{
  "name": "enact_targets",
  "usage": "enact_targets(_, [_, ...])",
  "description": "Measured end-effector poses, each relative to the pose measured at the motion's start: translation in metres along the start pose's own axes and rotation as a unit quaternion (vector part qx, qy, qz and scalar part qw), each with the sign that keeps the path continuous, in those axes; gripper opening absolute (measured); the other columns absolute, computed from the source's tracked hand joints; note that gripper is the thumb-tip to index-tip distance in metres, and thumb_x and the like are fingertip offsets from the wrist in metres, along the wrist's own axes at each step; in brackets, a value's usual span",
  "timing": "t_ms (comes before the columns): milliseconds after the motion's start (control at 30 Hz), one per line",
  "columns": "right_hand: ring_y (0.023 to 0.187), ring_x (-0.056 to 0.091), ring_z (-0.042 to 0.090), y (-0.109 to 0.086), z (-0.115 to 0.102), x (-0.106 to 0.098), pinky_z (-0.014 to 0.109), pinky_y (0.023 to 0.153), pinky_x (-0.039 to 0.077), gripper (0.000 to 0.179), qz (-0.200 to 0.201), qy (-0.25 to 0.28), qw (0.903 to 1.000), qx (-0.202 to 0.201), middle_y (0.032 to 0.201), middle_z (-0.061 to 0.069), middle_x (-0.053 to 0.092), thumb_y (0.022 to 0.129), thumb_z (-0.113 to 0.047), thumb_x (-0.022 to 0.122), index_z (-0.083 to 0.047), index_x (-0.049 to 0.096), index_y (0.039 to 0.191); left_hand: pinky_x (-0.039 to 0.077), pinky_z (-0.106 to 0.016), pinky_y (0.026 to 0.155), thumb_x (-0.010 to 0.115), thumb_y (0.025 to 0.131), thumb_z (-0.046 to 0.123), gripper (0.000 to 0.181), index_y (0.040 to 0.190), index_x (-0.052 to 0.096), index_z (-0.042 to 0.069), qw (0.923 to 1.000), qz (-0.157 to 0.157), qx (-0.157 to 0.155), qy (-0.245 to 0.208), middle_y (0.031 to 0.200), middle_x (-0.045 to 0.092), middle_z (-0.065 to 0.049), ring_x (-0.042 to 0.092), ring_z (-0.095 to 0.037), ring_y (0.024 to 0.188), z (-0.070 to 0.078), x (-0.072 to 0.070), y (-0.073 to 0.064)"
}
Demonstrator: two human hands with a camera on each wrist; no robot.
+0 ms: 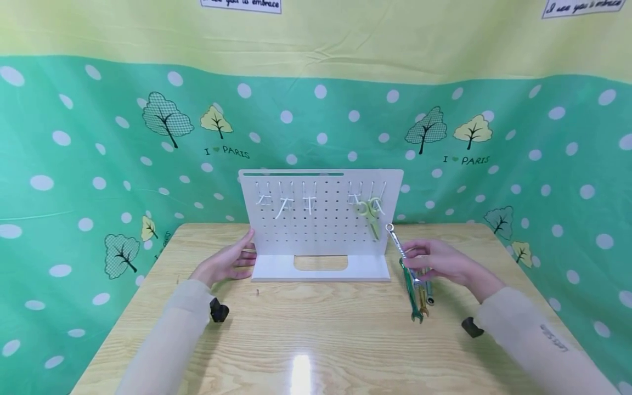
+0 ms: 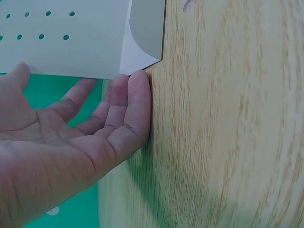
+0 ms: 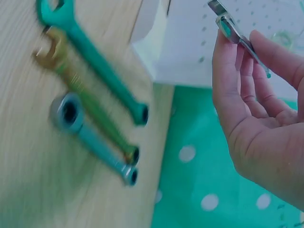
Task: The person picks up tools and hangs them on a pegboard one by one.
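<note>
A white pegboard stand (image 1: 340,248) stands upright on the table. My left hand (image 1: 230,262) touches its left edge with relaxed fingers; in the left wrist view, the fingertips meet the edge near the base corner. Right of the board, my right hand (image 1: 434,260) pinches a silver combination wrench (image 1: 396,241) between thumb and fingers, its ring end tilted up toward the board. Below that hand, a green wrench (image 3: 102,64), a gold wrench (image 3: 90,102) and a bluish wrench (image 3: 97,145) lie side by side. Green-handled scissors (image 1: 374,225) hang on the board's right side.
Several white hooks (image 1: 285,204) stick out from the upper board. The wooden table (image 1: 237,340) extends in front, and a green dotted curtain (image 1: 316,126) hangs behind and at the sides. A black piece (image 1: 219,310) is worn at each wrist.
</note>
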State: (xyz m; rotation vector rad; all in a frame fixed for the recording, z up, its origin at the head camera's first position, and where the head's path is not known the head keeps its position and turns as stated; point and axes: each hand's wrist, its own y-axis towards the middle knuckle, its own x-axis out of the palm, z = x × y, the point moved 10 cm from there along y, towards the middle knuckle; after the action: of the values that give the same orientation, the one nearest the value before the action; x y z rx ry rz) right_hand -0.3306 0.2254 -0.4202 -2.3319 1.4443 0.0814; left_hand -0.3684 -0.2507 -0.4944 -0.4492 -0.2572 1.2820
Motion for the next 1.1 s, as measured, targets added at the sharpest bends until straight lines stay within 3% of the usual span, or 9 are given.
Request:
enact_targets(300, [0.098,0.066,0.031,0.007,-0.042,0.032,0.046,0.082,0.06,0.059,0.01,0.004,0.9984,-0.056,0.125,0.02,0.056,0.092,-0.019,0.077,0.003,0.05,0.14,0.052,-0.046,0.096,0.04,0.092,0.08,0.102,0.155,0.027,0.0,1.0,0.001,0.0,0.001,0.15,0.035,-0.025,0.042,-0.036,0.132,0.002,0.001,-0.001])
enact_targets(533, [0.102,0.067,0.033,0.015,-0.064,0.043,0.043,0.084,0.06,0.059,0.032,0.0,0.9961,-0.082,0.129,0.021,0.057,0.093,-0.022,0.077,0.0,0.051,0.141,0.053,-0.045,0.095,0.04,0.092,0.08,0.102,0.154,0.028,0.0,1.0,0.003,-0.002,0.001,0.149,0.037,-0.025,0.044,-0.035,0.129,0.0,0.0,0.0])
enact_targets(833, [0.096,0.067,0.027,0.024,-0.066,0.05,0.044,0.084,0.06,0.054,0.041,0.042,0.995,-0.081,0.119,0.016,0.06,0.091,-0.015,0.078,0.001,0.054,0.137,0.055,-0.042,0.092,0.041,0.091,0.081,0.102,0.153,0.028,0.001,1.0,0.006,-0.002,0.002,0.147,0.038,-0.023,0.046,-0.033,0.127,-0.002,0.0,0.002])
enact_targets(1100, [0.099,0.067,0.029,0.022,-0.069,0.054,0.044,0.084,0.06,0.045,0.035,0.029,0.9944,-0.095,0.12,0.018,0.061,0.091,-0.017,0.078,-0.003,0.061,0.13,0.054,-0.043,0.093,0.041,0.091,0.081,0.102,0.153,0.028,0.001,1.0,0.005,0.0,0.0,0.146,0.038,-0.023,0.046,-0.033,0.126,0.0,0.0,0.001])
